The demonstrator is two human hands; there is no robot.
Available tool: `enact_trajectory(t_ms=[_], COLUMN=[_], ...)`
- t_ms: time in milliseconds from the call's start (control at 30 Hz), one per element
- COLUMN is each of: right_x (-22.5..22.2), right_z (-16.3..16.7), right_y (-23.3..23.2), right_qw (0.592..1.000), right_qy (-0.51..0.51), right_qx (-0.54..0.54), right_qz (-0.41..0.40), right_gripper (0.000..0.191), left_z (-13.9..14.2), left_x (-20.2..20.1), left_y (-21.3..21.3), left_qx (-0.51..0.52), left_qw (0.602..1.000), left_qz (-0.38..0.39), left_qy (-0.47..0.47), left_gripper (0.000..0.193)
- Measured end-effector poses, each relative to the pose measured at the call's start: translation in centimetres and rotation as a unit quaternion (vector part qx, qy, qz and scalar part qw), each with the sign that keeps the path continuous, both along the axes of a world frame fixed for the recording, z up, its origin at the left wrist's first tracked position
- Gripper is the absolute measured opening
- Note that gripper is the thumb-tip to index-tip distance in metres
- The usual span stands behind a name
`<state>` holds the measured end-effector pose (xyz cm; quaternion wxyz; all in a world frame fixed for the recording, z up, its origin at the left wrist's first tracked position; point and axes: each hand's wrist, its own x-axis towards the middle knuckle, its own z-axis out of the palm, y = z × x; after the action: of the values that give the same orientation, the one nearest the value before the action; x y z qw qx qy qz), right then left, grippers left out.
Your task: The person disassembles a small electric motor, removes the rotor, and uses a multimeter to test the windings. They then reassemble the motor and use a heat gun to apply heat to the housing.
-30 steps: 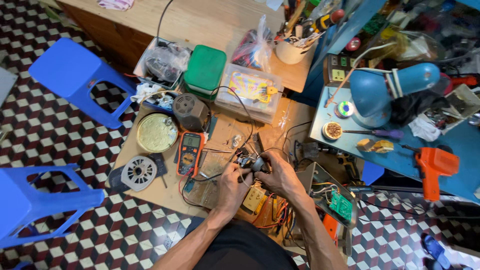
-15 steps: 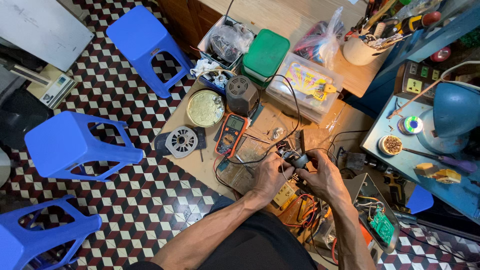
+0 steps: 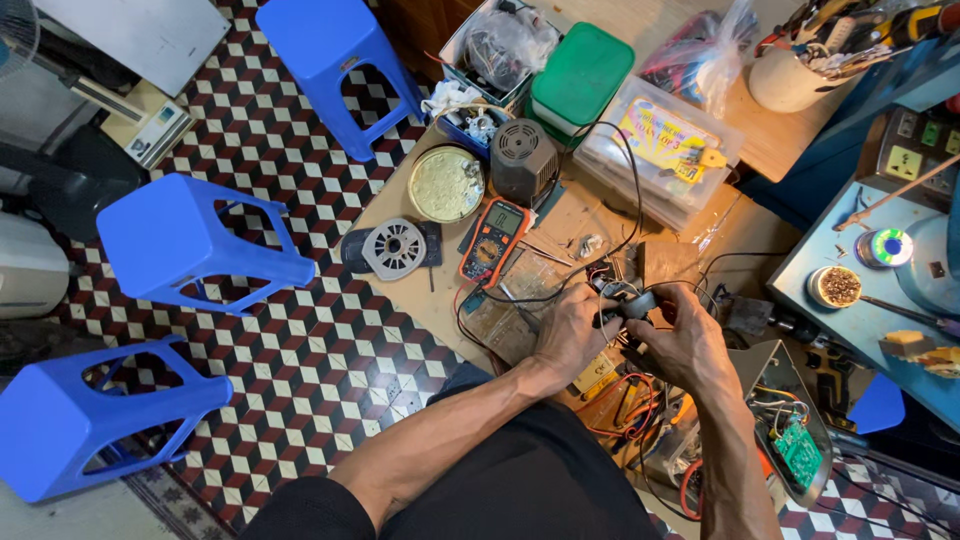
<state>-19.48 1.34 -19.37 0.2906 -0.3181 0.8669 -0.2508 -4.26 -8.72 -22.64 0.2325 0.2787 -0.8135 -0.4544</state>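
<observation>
My left hand point(image 3: 570, 335) and my right hand point(image 3: 680, 342) meet over a low wooden board point(image 3: 410, 265) and together grip a small black electrical part point(image 3: 628, 303) with wires running from it. The fingers of both hands curl around it, so its shape is mostly hidden. An orange multimeter point(image 3: 494, 240) lies just left of my left hand, with black leads looping toward the part. A clear plastic bag point(image 3: 520, 290) lies under my left wrist.
A grey motor point(image 3: 523, 160), a round tin point(image 3: 445, 184), a grey fan disc point(image 3: 394, 249), a green box point(image 3: 582, 74) and a clear parts box point(image 3: 668, 145) crowd the board. Three blue stools point(image 3: 200, 245) stand on the checkered floor. A green circuit board point(image 3: 799, 452) lies at right.
The view has swung left and down, so the work now sits further right in frame. Both hands stay closed on the small black part.
</observation>
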Motion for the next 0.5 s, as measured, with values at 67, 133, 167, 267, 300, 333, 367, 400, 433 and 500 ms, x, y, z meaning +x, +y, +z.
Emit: enact_trajectory(t_ms=[67, 133, 167, 267, 300, 333, 367, 400, 433, 500], right_x=[0.2, 0.4, 0.4, 0.6, 0.6, 0.5, 0.5, 0.4, 0.3, 0.1], right_z=[-0.1, -0.1, -0.1, -0.1, 0.0, 0.0, 0.2, 0.3, 0.5, 0.8], right_y=[0.0, 0.2, 0.3, 0.6, 0.8, 0.9, 1.0, 1.1, 1.2, 1.2], right_qw=[1.000, 1.000, 0.999, 1.000, 1.000, 1.000, 1.000, 1.000, 1.000, 1.000], right_qy=[-0.004, -0.008, -0.010, 0.003, 0.001, 0.000, 0.000, 0.000, 0.000, -0.003], right_qx=[-0.013, -0.024, -0.030, -0.012, -0.010, -0.008, -0.007, -0.007, -0.008, -0.018], right_qz=[0.000, 0.001, -0.002, -0.004, -0.004, -0.004, -0.004, -0.001, 0.001, 0.008], right_gripper=[0.055, 0.055, 0.055, 0.054, 0.056, 0.057, 0.058, 0.058, 0.057, 0.057], left_z=[-0.3, -0.5, -0.7, -1.0, -1.1, -1.2, -1.3, -1.4, -1.6, -2.2], left_x=[0.0, 0.1, 0.1, 0.1, 0.2, 0.1, 0.2, 0.2, 0.4, 1.5], left_y=[0.1, 0.1, 0.1, 0.4, 0.6, 0.9, 1.2, 1.4, 1.4, 0.6], left_qx=[0.014, 0.023, 0.022, 0.004, -0.005, 0.000, 0.005, 0.008, 0.017, 0.032], left_qw=[1.000, 0.999, 0.999, 1.000, 1.000, 0.999, 0.999, 0.998, 0.999, 0.994], left_qz=[-0.001, -0.004, -0.009, 0.014, 0.028, 0.036, 0.045, 0.054, 0.030, -0.015], left_qy=[-0.025, -0.038, -0.039, -0.022, -0.013, 0.004, 0.021, 0.037, -0.011, -0.108], left_gripper=[0.018, 0.016, 0.015, 0.017, 0.018, 0.018, 0.017, 0.017, 0.017, 0.019])
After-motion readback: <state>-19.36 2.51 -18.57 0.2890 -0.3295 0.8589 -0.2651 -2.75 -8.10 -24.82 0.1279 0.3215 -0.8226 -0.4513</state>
